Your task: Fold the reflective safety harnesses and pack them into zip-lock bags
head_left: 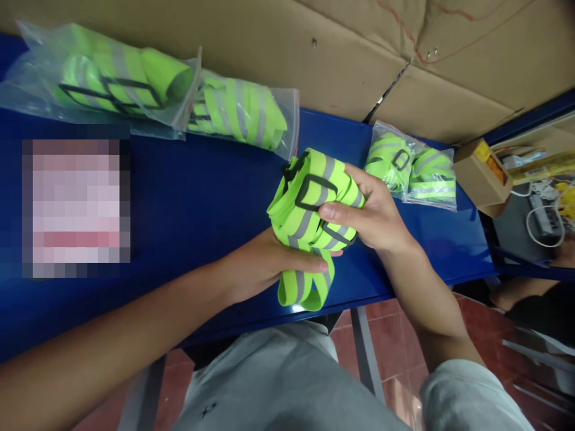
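Note:
A bundle of neon green straps (pixel 309 224) with grey reflective stripes and black buckles is held between my two hands, above the blue table (pixel 188 197). My right hand (pixel 375 209) grips its right side, the thumb lying beside a black buckle. From below and to the left, my left hand (pixel 274 263) holds the bundle, its thumb across the lower straps. Two loops of strap hang beneath that thumb. Most of my left fingers are hidden behind the bundle.
Clear bags of green straps lie at the back left (pixel 121 78), back middle (pixel 242 114) and right (pixel 411 164). A small cardboard box (pixel 480 173) stands at the table's right end. Brown cardboard (pixel 278 54) lines the back. Another person's arm (pixel 525 290) shows at far right.

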{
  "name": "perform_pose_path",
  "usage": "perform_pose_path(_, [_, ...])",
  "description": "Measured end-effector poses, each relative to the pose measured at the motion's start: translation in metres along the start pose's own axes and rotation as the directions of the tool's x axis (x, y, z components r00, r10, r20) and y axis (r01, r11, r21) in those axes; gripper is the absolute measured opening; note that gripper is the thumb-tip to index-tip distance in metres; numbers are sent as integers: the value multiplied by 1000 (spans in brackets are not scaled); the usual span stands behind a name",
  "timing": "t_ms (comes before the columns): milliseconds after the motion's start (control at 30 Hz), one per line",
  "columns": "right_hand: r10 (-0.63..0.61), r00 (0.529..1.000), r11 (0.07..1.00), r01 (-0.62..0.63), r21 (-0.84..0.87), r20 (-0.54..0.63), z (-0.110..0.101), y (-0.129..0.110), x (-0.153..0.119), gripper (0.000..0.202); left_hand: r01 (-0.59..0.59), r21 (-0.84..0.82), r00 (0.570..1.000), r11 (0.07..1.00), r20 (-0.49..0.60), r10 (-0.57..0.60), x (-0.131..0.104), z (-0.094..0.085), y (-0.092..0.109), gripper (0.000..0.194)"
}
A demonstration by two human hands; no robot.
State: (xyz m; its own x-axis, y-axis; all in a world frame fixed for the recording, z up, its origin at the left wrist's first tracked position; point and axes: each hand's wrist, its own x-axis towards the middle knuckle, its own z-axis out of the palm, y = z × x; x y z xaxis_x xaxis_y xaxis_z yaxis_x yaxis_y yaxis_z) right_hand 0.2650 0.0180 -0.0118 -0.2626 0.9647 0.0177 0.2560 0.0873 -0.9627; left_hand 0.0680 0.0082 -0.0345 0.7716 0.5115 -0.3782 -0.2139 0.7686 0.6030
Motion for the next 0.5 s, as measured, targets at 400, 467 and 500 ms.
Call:
perform_pose_path(400, [-641, 759, 507, 533, -678, 117, 2, 6, -8, 45, -155, 8, 986, 988, -64, 155, 1, -7, 1, 23])
perform_pose_path(467, [-678, 719, 415, 544, -729, 150, 2, 11, -7, 49, -189, 2, 981, 982, -33, 189, -2, -5, 8, 31])
perform_pose_path(500, [-677, 716, 381, 539, -751, 171, 3, 13, -6, 52, -216, -11, 976, 976, -36, 215, -3, -5, 11, 35])
